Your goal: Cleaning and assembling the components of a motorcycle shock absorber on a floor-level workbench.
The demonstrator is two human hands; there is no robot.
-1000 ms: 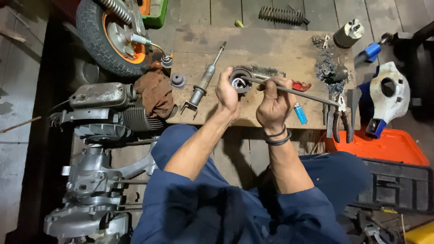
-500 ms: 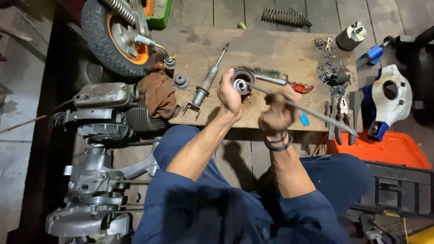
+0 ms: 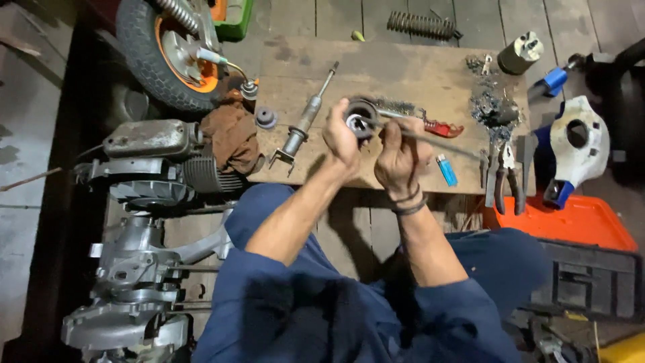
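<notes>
— Two hands meet over the middle of the worktop [image 3: 416, 74]. What is the left hand [image 3: 340, 138] doing?

— It is closed around a dark round part [image 3: 361, 119] with a bright metal centre, held just above the wood. The forearm rises from the lower left, sleeve pushed up, wrist bent so the part's open face turns toward the right hand [image 3: 398, 153].

— And that one?

— Fingers curled tight on a thin metal rod [image 3: 430, 138]. One end of the rod sits at the part's centre; the rest runs out to the right, past the knuckles. Dark bands circle the wrist, and the forearm comes up almost straight from the lap.

— What lies around them?

— A shock absorber [image 3: 306, 117] lies slanted just left of the left hand, a brown rag [image 3: 232, 134] beyond it. A red-handled tool [image 3: 440, 126] lies behind the right hand, a blue lighter [image 3: 445, 169] just right of it, pliers [image 3: 505, 178] near the edge. A wheel [image 3: 151, 60] and an engine [image 3: 151, 161] sit at left.
</notes>
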